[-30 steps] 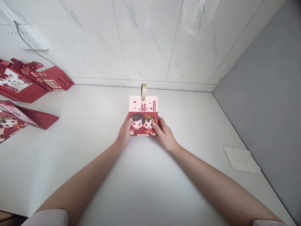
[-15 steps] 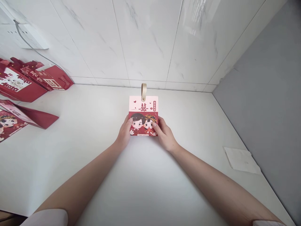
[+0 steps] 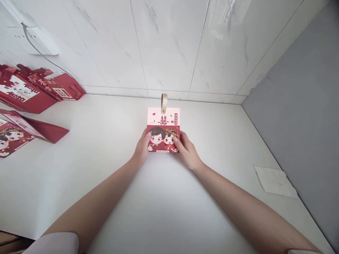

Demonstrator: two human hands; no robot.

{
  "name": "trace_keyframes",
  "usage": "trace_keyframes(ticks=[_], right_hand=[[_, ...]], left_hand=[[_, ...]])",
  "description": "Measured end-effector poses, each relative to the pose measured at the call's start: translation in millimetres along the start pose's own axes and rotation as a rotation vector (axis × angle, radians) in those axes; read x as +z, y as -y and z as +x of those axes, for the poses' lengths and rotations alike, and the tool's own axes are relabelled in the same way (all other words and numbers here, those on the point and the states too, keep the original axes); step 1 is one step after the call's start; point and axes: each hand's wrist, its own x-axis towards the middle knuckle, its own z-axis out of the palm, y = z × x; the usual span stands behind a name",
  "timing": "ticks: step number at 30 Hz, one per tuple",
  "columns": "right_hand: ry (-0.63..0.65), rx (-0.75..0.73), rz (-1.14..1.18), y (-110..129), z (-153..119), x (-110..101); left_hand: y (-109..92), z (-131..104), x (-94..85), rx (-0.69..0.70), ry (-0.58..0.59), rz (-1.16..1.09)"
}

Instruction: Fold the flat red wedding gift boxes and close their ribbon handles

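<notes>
A red and pink gift box (image 3: 163, 121) with two cartoon faces on its front is upright at the middle of the white table (image 3: 111, 123). A beige strap handle (image 3: 164, 103) stands up from its top, fixed by a small round stud. My left hand (image 3: 142, 148) grips the box's left side, thumb on the front. On the right side, my right hand (image 3: 187, 150) holds it the same way, its thumb near the right-hand face. The fingers behind the box are mostly hidden.
Several red gift boxes (image 3: 29, 93) stand at the back left by the tiled wall (image 3: 169, 46). Nearer lies a flat printed piece (image 3: 17, 137) beside a folded red one (image 3: 50, 131). A white paper (image 3: 275, 181) lies at the right edge. A grey cable (image 3: 39, 55) hangs from a socket.
The whole view has shifted slightly, so everything appears a little further right. Both hands keep the same hold on the box.
</notes>
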Motion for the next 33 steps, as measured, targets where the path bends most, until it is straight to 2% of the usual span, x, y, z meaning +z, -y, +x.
trace_keyframes(ticks=[33], right_hand=[[-0.007, -0.001, -0.001, -3.1, 1.8, 1.2]], left_hand=[[-0.2, 0.6, -1.0, -0.019, -0.008, 0.005]])
